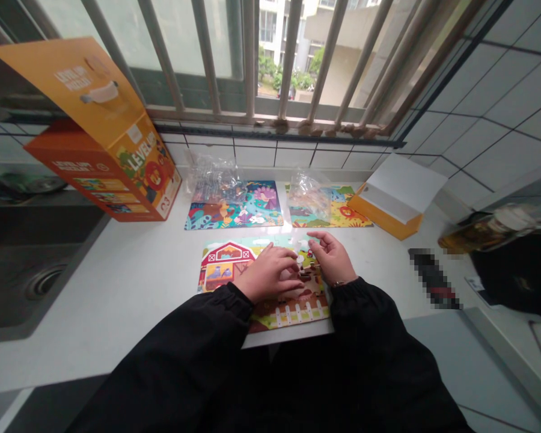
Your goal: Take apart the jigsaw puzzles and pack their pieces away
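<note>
A farm jigsaw puzzle (225, 261) with a red barn and a white fence lies on the white counter (130, 282) right in front of me. My left hand (270, 273) rests on its middle with the fingers curled, pressing down on the pieces. My right hand (331, 255) sits beside it with fingers bent, pinching a puzzle piece (307, 263) at the picture's right part. The two hands almost touch. Black sleeves cover both arms.
Two more finished puzzles (234, 207) (338, 210) lie behind, each under a clear plastic bag (216, 177). An orange puzzle box (103, 138) stands at the left, an open small box (394, 198) at the right. A sink (31, 270) lies left, a bottle (487, 231) right.
</note>
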The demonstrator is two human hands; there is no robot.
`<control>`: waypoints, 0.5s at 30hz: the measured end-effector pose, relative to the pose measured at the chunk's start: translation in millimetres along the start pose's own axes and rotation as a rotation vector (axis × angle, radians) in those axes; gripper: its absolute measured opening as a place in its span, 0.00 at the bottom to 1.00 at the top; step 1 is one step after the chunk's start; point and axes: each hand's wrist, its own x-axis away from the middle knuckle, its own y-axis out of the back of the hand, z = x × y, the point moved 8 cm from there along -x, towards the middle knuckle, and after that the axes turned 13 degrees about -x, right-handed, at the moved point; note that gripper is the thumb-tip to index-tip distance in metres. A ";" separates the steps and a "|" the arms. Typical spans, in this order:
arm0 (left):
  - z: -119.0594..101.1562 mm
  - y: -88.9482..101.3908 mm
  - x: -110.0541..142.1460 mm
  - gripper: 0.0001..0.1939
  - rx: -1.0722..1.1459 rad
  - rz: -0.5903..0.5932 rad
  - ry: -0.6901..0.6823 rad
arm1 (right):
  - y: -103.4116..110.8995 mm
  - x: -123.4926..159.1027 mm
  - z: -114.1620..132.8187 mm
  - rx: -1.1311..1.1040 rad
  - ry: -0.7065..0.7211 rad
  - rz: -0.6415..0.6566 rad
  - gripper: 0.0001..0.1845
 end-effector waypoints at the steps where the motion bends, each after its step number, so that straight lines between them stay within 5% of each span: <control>1: 0.0 0.1 -0.9 0.16 -0.003 -0.016 0.012 | 1.5 0.4 2.1 0.031 0.033 -0.024 0.28; 10: -5.6 -1.1 -2.9 0.09 -0.010 -0.039 -0.020 | 20.1 7.1 17.3 0.215 0.250 -0.272 0.22; 15: -5.6 2.0 -2.8 0.09 0.041 -0.040 0.015 | 19.5 5.4 15.4 0.183 0.234 -0.247 0.23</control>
